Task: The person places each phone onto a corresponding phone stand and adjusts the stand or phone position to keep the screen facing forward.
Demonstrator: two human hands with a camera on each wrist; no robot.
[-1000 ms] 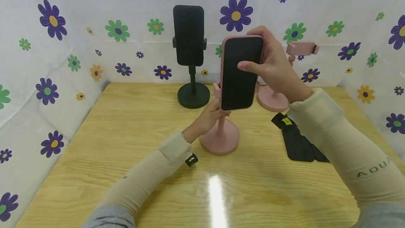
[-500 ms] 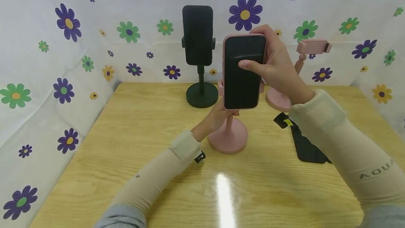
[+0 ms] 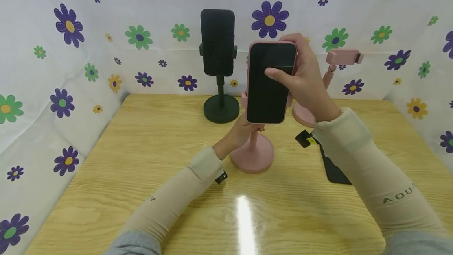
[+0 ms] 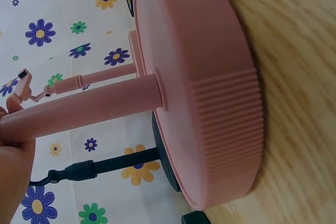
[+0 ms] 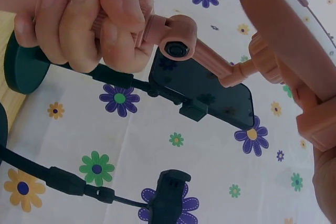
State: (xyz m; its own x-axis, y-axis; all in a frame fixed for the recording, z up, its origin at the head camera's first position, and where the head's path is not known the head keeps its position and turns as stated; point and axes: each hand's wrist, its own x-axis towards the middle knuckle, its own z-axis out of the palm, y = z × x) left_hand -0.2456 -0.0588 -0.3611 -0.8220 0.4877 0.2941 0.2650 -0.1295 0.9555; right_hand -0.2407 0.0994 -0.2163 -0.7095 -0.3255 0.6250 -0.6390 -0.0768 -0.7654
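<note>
A phone in a pink case stands upright in front of the clamp of a pink phone stand, its dark screen facing me. My right hand grips its upper right corner, thumb flat on the screen and fingers behind. My left hand holds the stand's pole just below the phone. In the left wrist view the pole rises from the round ribbed base. The right wrist view shows left-hand fingers curled round the pole, below the pivot joint; the clamp lies beyond.
Behind stands a dark green stand bearing a black phone. Another pink stand has a bare clamp. A black phone-like slab lies under my right forearm. The right wrist view also shows a dark stand's bare clamp.
The pink-cased phone has straightened from a slight tilt, and a reflection shows on its screen. Both hands keep their holds. The head view has shifted a little.
</note>
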